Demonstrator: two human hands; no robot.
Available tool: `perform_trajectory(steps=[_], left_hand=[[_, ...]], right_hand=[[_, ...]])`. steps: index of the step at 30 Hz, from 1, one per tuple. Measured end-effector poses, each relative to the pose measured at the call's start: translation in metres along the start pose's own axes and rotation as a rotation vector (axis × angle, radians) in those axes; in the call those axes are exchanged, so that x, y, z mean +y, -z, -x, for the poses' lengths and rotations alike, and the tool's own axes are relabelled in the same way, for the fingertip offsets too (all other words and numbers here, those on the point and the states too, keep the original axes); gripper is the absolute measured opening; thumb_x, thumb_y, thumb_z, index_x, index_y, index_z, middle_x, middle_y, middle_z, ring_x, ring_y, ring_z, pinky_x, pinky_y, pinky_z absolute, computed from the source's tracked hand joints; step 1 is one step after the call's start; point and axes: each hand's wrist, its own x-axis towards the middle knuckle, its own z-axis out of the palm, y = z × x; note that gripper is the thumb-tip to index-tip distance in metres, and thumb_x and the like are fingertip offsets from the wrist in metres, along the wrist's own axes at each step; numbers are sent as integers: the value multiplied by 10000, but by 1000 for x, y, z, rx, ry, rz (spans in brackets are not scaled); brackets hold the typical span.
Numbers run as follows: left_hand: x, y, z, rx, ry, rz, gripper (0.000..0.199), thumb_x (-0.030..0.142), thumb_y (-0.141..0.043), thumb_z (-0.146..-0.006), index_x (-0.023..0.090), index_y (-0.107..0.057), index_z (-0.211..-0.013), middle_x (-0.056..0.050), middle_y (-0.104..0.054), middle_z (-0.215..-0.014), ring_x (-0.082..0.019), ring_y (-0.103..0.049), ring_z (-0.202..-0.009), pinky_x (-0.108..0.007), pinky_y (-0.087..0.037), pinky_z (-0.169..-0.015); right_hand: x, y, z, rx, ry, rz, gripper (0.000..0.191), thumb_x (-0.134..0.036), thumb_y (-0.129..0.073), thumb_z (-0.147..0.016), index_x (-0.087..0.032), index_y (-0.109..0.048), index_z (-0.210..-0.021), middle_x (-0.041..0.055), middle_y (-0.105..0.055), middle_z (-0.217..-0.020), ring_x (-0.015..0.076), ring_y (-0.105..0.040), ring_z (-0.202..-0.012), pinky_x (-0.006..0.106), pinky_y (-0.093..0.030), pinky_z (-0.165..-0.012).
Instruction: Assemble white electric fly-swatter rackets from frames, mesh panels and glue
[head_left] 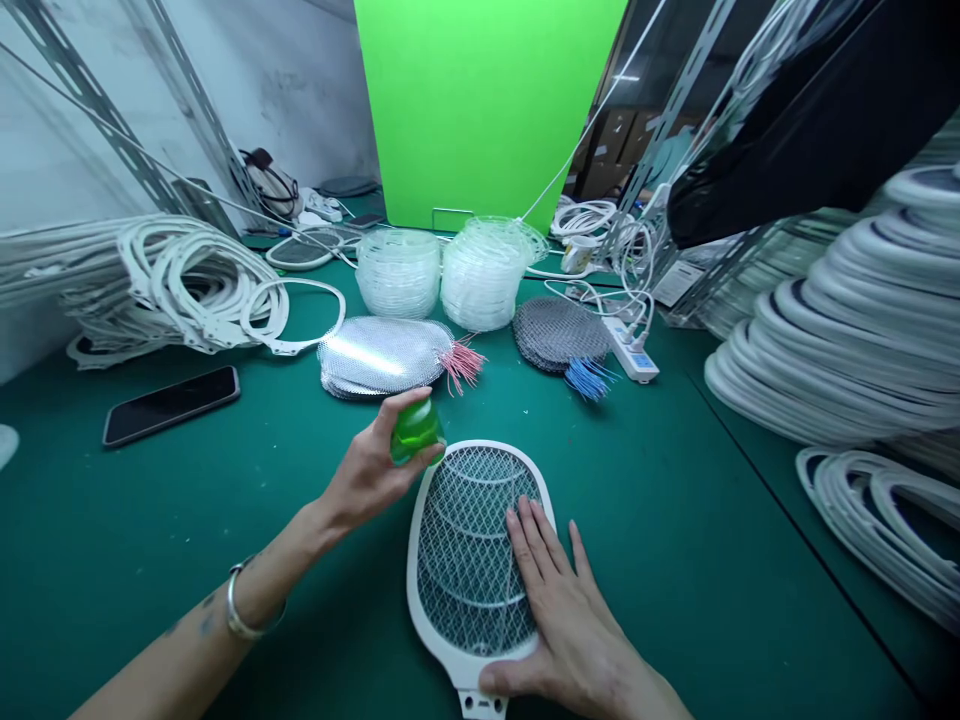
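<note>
My left hand (pixel 382 455) grips a small, rounded, see-through green object (pixel 416 430) between thumb and fingers, just above the upper left rim of a mosquito swatter head; its exact kind is unclear. The swatter head (pixel 469 540) lies flat on the green table, with a white oval frame, diamond-pattern mesh and curved white ribs. Spread flat over its lower right side is my right hand (pixel 566 610), with fingers on the mesh and rim and the thumb by the neck. Beyond lie a stack of silvery mesh sheets (pixel 382 355) with red wires and a dark mesh stack (pixel 559 335) with blue wires.
Two stacks of clear plastic rings (pixel 399 272) stand behind the mesh. White frames (pixel 187 285) are piled at left, near a phone (pixel 172 405). A power strip (pixel 630 350) sits at right, beside tall piles of white frames (pixel 825 330). A green panel (pixel 487 110) rises behind.
</note>
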Motion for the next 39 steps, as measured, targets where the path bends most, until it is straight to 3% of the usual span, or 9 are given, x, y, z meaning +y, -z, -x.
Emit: perform_trajectory(steps=[5,9,14,18,22,25,31,35,39], left_hand=[[7,2,6,-138,-28,-58,573,292,-663,-863,282,-417,-1380,-49,-644,-1162,-211,-688,-979,-353,-590,-827],[14,7,20,-70,-19,6,618,301,-678,-858,287,-385,-1401,-61,-623,-1219,-214,-676,-1016,-335,-597,-821],[25,12,44,-185,-43,-41,576,256,-657,-875,296,-404,-1390,-48,-620,-1226,-198,-673,-1012,-308,-605,-807],[39,15,68,-146,-35,54,630,274,-679,-865,294,-366,-1412,-65,-593,-1274,-199,-665,-1037,-279,-611,-787],[50,16,96,-361,-76,19,551,214,-609,-905,308,-395,-1404,-70,-602,-1269,-195,-674,-1023,-257,-609,-741],[56,15,110,-337,-65,65,573,205,-618,-897,299,-379,-1408,-86,-591,-1285,-229,-630,-1135,-290,-601,-807],[68,9,121,-427,-26,113,550,165,-595,-896,307,-396,-1389,-70,-601,-1266,-206,-643,-1099,-297,-589,-846],[70,4,127,-316,-36,223,613,144,-611,-879,298,-348,-1411,-95,-586,-1297,-235,-606,-1168,-315,-586,-864],[72,-1,132,-464,-37,185,584,138,-583,-887,326,-370,-1397,-92,-568,-1327,-238,-619,-1150,-332,-596,-831]], right_hand=[[-1,-2,-1,13,-1,30,1285,-824,-526,-652,-177,165,-1521,19,271,-1561,264,253,-1434,553,176,-1128],[-2,-4,-2,41,4,64,1276,-823,-514,-664,-169,165,-1524,25,272,-1562,260,254,-1434,555,176,-1129],[-2,-8,-2,72,5,106,1278,-844,-483,-674,-138,154,-1527,54,248,-1574,249,267,-1429,548,181,-1129],[-2,-9,-1,87,19,104,1342,-903,-472,-624,-127,145,-1529,70,251,-1571,257,265,-1429,554,175,-1129],[-2,-9,-1,100,27,107,1352,-918,-463,-616,-123,135,-1530,69,254,-1566,258,259,-1432,560,167,-1131],[-2,-10,-2,116,29,118,1348,-913,-465,-623,-115,136,-1529,71,255,-1564,254,255,-1435,565,161,-1132],[-2,-11,-1,124,37,109,1366,-909,-490,-609,-115,136,-1528,90,237,-1569,260,247,-1440,567,166,-1130],[-3,-9,-1,106,28,112,1357,-898,-493,-620,-111,140,-1526,81,259,-1564,246,265,-1436,559,179,-1128],[-2,-10,-1,112,29,100,1320,-875,-484,-656,-105,139,-1528,109,218,-1584,262,245,-1445,575,170,-1128]])
